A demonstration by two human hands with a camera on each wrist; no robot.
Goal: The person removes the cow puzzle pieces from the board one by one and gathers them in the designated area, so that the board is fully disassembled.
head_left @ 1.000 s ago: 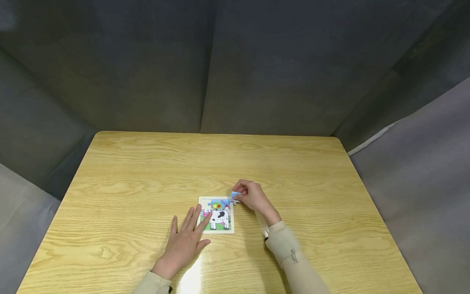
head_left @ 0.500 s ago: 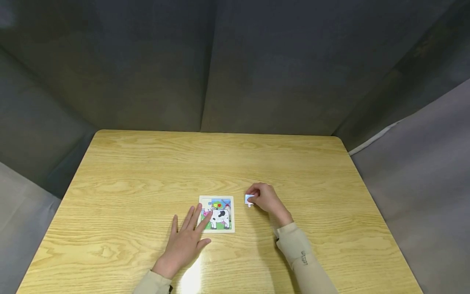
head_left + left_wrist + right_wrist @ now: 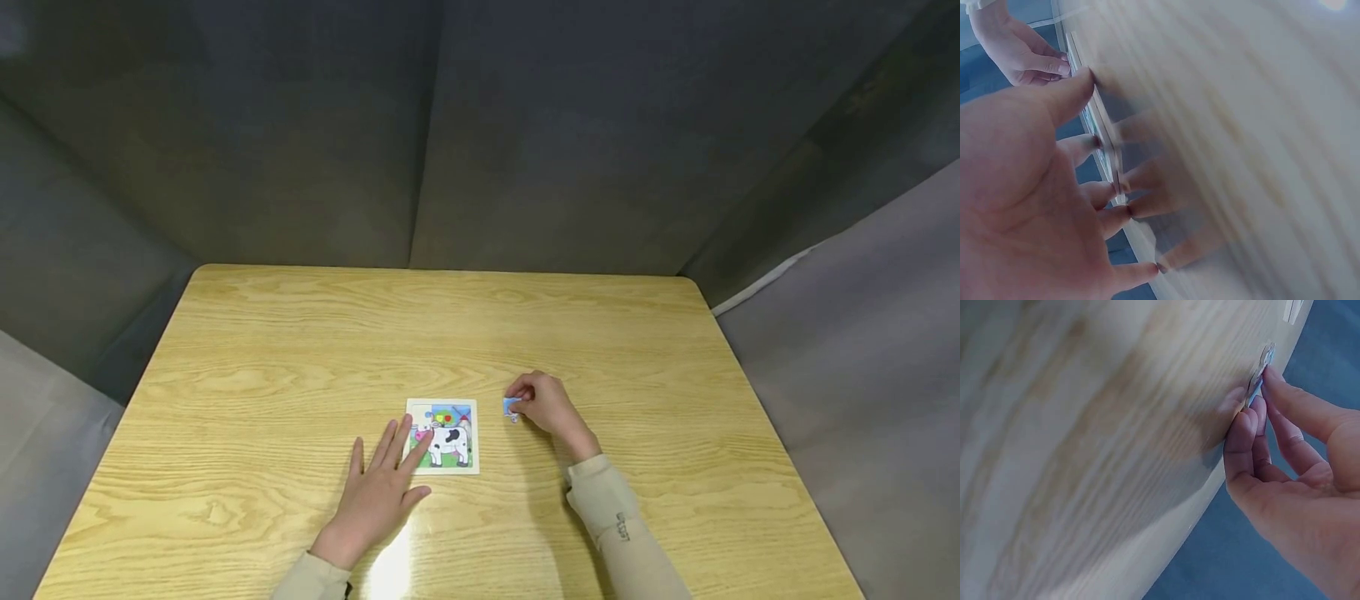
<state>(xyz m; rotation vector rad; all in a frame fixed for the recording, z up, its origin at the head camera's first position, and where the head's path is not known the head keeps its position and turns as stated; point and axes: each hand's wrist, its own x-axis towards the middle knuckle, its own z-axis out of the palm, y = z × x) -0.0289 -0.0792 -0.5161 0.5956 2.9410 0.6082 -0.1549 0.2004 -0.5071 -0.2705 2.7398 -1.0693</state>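
Observation:
A square jigsaw puzzle (image 3: 452,448) with a cow picture and a pale frame lies on the table in the head view. Its upper left corner shows a bare pale patch. My left hand (image 3: 373,498) spreads its straight fingers over the puzzle's left side, fingertips down, covering part of the picture. To the right of the frame, my right hand (image 3: 546,408) pinches a small blue puzzle piece (image 3: 512,407) between thumb and fingers. From the right wrist, that thin piece (image 3: 1260,375) appears edge-on, close to the wood, with the fingertips hiding part of it.
The wood-grain table (image 3: 300,358) stretches around both hands, with its far edge well beyond the puzzle. Dark grey curtains (image 3: 315,150) hang behind it, and lighter grey cloth (image 3: 870,358) borders the right side.
My right hand has carried the puzzle piece rightward, from the frame's upper right corner to the table beside it. In the last half second it has barely shifted. My left hand stays in place.

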